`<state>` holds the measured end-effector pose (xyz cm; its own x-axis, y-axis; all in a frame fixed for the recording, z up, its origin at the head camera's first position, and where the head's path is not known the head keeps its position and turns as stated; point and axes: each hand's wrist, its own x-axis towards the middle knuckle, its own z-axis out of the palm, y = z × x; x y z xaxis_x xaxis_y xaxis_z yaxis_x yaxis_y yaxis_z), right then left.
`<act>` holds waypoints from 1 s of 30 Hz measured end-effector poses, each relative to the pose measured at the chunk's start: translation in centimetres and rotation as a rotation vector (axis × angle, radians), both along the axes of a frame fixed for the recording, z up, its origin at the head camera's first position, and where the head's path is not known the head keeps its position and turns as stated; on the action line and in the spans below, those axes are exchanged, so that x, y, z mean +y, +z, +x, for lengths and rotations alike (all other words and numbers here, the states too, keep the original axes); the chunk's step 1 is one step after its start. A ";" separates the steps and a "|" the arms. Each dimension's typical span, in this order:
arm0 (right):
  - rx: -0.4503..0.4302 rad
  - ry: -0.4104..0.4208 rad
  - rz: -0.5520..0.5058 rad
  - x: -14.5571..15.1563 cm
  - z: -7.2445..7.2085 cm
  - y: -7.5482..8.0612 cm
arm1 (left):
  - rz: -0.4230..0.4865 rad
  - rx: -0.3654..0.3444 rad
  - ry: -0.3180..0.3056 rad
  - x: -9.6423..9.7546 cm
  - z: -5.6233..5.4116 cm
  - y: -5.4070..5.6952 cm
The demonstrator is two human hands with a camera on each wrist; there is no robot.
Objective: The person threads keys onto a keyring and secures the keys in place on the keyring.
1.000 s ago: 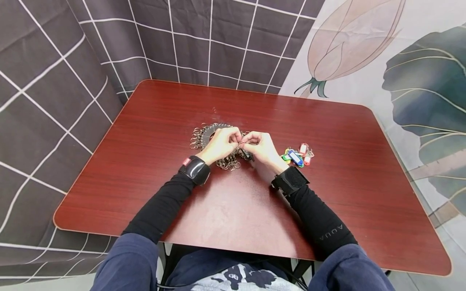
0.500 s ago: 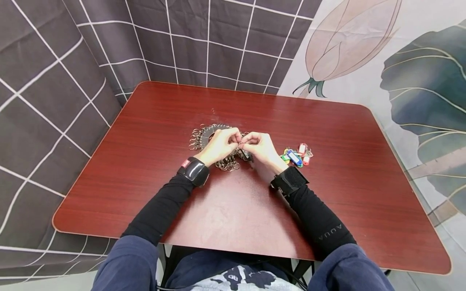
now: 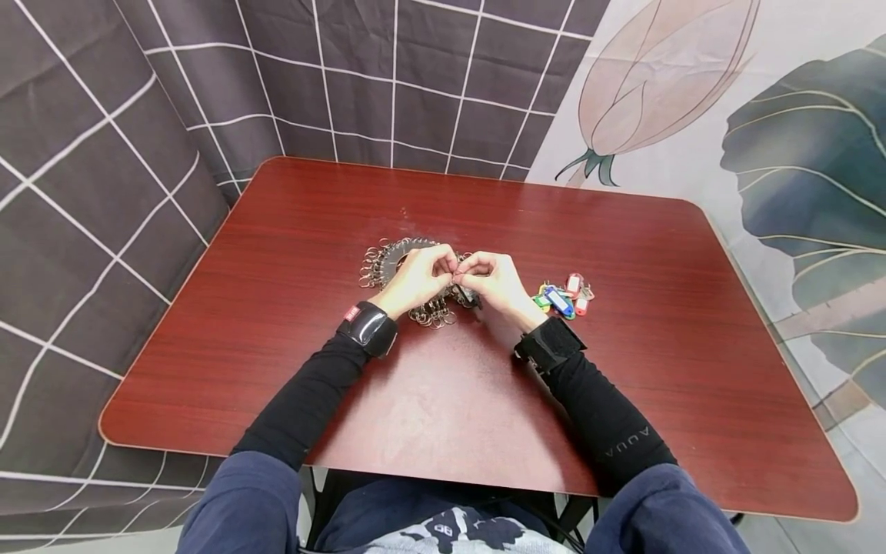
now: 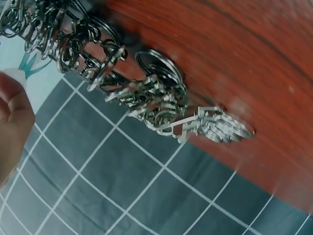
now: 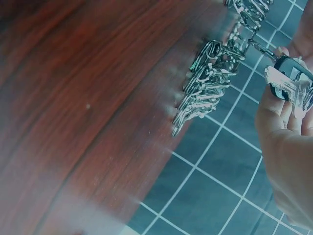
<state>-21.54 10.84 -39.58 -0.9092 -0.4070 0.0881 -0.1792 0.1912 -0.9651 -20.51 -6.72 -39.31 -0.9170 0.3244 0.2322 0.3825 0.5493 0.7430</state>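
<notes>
My left hand [image 3: 421,271] and right hand [image 3: 494,281] meet fingertip to fingertip over the middle of the table [image 3: 443,415]. Both pinch at one small spot, a key ring mostly hidden by the fingers. Below the right fingers hangs a bunch of keys, with a black-headed key [image 5: 292,67] and a silver key [image 5: 279,79] showing in the right wrist view. Under and left of the hands lies a round bundle of metal snap hooks with split rings [image 3: 374,265], partly covered by the left hand. The left wrist view shows these metal hooks [image 4: 166,107] close up.
Right of the right hand lies a small pile of key tags [image 3: 559,300], blue, green, yellow and red. A grey checked curtain [image 3: 360,92] hangs behind the table and along its left side. A flower-printed sheet [image 3: 664,85] hangs at the back right.
Both hands keep their pinch at the same spot, with only slight finger movement. The whole head view has shifted a little; the hooks and tags lie as before.
</notes>
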 end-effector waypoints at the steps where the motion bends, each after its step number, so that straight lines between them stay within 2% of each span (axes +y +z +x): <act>1: -0.004 -0.005 -0.001 0.0 0.0 0.0 | 0.001 0.004 0.000 0.0 0.1 0.0; 6: -0.009 0.004 -0.022 0.1 0.0 -0.1 | 0.020 0.013 0.005 0.1 0.0 -0.2; 13: 0.008 0.040 -0.040 0.1 0.2 0.1 | 0.038 -0.029 0.029 0.2 -0.1 -0.2; 21: -0.022 -0.009 -0.009 0.2 0.1 -0.2 | -0.005 -0.006 0.022 0.3 0.1 -0.1; 30: -0.002 0.028 -0.017 0.1 0.2 -0.3 | 0.039 -0.067 0.038 0.2 0.1 -0.4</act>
